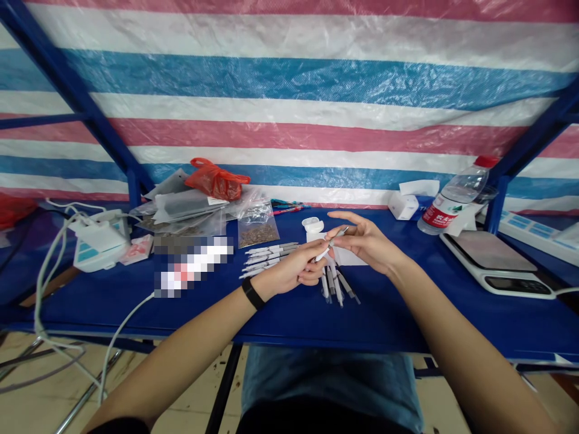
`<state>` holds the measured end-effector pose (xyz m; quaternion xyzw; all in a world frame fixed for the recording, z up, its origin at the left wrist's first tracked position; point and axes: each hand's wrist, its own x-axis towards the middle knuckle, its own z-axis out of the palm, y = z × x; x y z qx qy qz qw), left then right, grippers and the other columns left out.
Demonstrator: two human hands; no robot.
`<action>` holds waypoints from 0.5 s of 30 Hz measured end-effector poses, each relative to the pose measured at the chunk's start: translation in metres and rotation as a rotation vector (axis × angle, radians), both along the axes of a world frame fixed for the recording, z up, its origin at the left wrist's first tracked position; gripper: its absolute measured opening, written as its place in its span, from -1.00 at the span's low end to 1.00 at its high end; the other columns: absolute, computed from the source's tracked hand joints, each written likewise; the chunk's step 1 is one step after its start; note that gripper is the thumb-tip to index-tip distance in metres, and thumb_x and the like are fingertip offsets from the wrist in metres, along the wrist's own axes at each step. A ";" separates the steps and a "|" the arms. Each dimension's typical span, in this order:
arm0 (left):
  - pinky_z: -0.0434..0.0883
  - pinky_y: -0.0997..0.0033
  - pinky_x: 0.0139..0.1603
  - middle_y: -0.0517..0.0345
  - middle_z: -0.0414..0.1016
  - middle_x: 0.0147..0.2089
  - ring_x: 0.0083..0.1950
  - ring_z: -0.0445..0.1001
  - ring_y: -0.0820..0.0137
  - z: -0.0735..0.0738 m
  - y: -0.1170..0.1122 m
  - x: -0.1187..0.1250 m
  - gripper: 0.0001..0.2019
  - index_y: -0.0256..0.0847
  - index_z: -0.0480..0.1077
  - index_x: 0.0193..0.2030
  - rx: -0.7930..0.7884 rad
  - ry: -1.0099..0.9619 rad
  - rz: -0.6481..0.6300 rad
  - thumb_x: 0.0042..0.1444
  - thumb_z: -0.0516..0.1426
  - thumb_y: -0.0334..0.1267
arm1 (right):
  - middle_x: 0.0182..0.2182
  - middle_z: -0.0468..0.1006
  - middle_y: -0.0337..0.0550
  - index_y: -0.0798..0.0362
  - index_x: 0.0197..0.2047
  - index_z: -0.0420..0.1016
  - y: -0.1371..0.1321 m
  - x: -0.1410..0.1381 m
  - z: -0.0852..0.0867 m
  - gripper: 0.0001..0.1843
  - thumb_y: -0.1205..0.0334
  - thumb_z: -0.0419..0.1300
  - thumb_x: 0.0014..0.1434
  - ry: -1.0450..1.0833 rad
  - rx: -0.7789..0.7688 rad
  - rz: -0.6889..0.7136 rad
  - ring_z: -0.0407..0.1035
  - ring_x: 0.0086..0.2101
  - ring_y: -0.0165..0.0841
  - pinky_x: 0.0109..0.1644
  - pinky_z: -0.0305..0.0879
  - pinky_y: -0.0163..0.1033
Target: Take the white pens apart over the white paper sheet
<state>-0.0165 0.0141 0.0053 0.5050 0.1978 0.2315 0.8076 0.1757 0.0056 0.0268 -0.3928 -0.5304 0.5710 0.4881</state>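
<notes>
A slim white pen [332,244] is held in the air above the blue table [375,319], pinched at both ends. Its lower end is gripped by the left hand [289,271], on whose wrist a black band [252,294] is worn; the fingers of that hand are curled in, and the thumb is pressed against the pen. Its upper end is pinched by the thumb and forefinger of the right hand [366,241], while the other fingers are held slightly spread. Just below the hands, a bunch of similar pens [335,283] is laid on the table, fanned out, and a row of pens [269,259] is lined up to their left. A sheet of white paper [348,258] is partly seen behind the hands, with a small white lid [312,224] near it. Farther left, a bag of brown granules [256,226], a red plastic bag [217,179] and a white charger [99,244] with its cable [49,283] are placed on the table, and a pixelated patch [192,265] covers part of the surface. To the right, a digital scale [495,262], a water bottle [456,196] and a tissue box [402,205] are set out, and a striped tarp [289,90] is hung behind the table.
</notes>
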 end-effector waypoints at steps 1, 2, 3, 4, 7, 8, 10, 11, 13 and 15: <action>-0.05 0.69 -0.69 0.50 -0.04 -0.62 -0.68 -0.23 0.62 0.000 0.000 0.000 -0.80 -0.17 0.25 -0.16 -0.004 -0.002 -0.002 0.41 0.07 -0.09 | -0.26 0.69 -0.21 -0.09 0.01 0.58 0.000 0.000 0.001 -0.40 0.25 0.53 -0.17 0.028 0.002 0.024 0.56 -0.26 -0.30 -0.05 0.46 -0.10; -0.05 0.69 -0.69 0.50 -0.04 -0.63 -0.68 -0.23 0.62 0.001 0.000 0.000 -0.80 -0.16 0.25 -0.15 -0.008 -0.008 -0.002 0.40 0.08 -0.09 | -0.21 0.69 -0.20 -0.11 0.00 0.58 -0.001 0.000 0.001 -0.41 0.25 0.52 -0.15 0.042 0.011 0.028 0.56 -0.21 -0.29 -0.04 0.46 -0.10; -0.05 0.69 -0.69 0.50 -0.04 -0.63 -0.69 -0.23 0.62 0.001 0.000 0.000 -0.79 -0.16 0.25 -0.16 -0.008 -0.016 0.000 0.40 0.08 -0.08 | -0.21 0.68 -0.21 -0.11 -0.03 0.60 -0.001 0.000 0.002 -0.47 0.23 0.51 -0.13 0.038 0.021 0.011 0.56 -0.19 -0.28 -0.03 0.46 -0.10; -0.05 0.69 -0.70 0.50 -0.05 -0.63 -0.69 -0.22 0.62 0.001 0.000 0.000 -0.79 -0.16 0.25 -0.17 -0.006 -0.024 0.002 0.40 0.08 -0.07 | -0.27 0.66 -0.23 -0.09 -0.09 0.62 -0.001 -0.001 0.001 -0.56 0.19 0.51 -0.10 0.020 0.030 -0.024 0.55 -0.21 -0.29 -0.03 0.45 -0.10; -0.02 0.69 -0.69 0.49 -0.06 -0.64 -0.69 -0.21 0.62 0.002 0.001 -0.001 -0.77 -0.18 0.26 -0.21 -0.004 -0.023 0.014 0.39 0.08 -0.07 | -0.54 0.51 -0.35 -0.04 -0.24 0.63 0.001 -0.004 -0.001 -0.68 0.12 0.52 -0.09 -0.042 0.032 -0.133 0.47 -0.40 -0.37 -0.10 0.44 -0.12; -0.02 0.70 -0.69 0.49 -0.06 -0.64 -0.69 -0.20 0.62 0.002 0.001 -0.001 -0.77 -0.18 0.26 -0.22 -0.008 -0.017 0.020 0.40 0.07 -0.08 | -0.56 0.49 -0.37 -0.04 -0.25 0.63 0.001 -0.003 -0.002 -0.67 0.13 0.53 -0.12 -0.039 0.034 -0.141 0.45 -0.42 -0.38 -0.11 0.43 -0.11; -0.03 0.71 -0.69 0.48 -0.06 -0.64 -0.70 -0.21 0.63 0.004 0.002 -0.002 -0.78 -0.18 0.25 -0.22 -0.021 -0.008 0.037 0.41 0.06 -0.11 | -0.47 0.60 -0.32 -0.08 -0.19 0.63 0.002 -0.003 -0.002 -0.60 0.20 0.54 -0.16 0.007 0.055 -0.113 0.49 -0.36 -0.34 -0.05 0.42 -0.09; -0.03 0.71 -0.69 0.48 -0.06 -0.64 -0.70 -0.22 0.62 0.004 0.002 -0.002 -0.79 -0.17 0.25 -0.23 -0.028 -0.008 0.043 0.42 0.05 -0.13 | -0.38 0.65 -0.29 -0.10 -0.16 0.64 0.001 -0.002 -0.001 -0.57 0.22 0.54 -0.17 0.035 0.075 -0.096 0.52 -0.29 -0.32 0.00 0.41 -0.07; -0.03 0.71 -0.70 0.48 -0.05 -0.64 -0.70 -0.24 0.61 0.006 0.001 -0.002 -0.81 -0.16 0.23 -0.23 -0.039 -0.008 0.051 0.44 0.00 -0.16 | -0.27 0.69 -0.26 -0.13 -0.16 0.64 0.000 -0.002 0.001 -0.57 0.25 0.53 -0.16 0.068 0.114 -0.085 0.54 -0.19 -0.29 0.05 0.40 -0.07; -0.03 0.70 -0.71 0.48 -0.04 -0.65 -0.70 -0.24 0.61 0.006 0.002 -0.002 -0.81 -0.15 0.21 -0.22 -0.043 -0.004 0.050 0.46 -0.03 -0.18 | -0.29 0.70 -0.26 -0.11 -0.22 0.66 -0.001 -0.004 0.002 -0.64 0.24 0.53 -0.16 0.056 0.118 -0.102 0.54 -0.20 -0.30 0.04 0.41 -0.08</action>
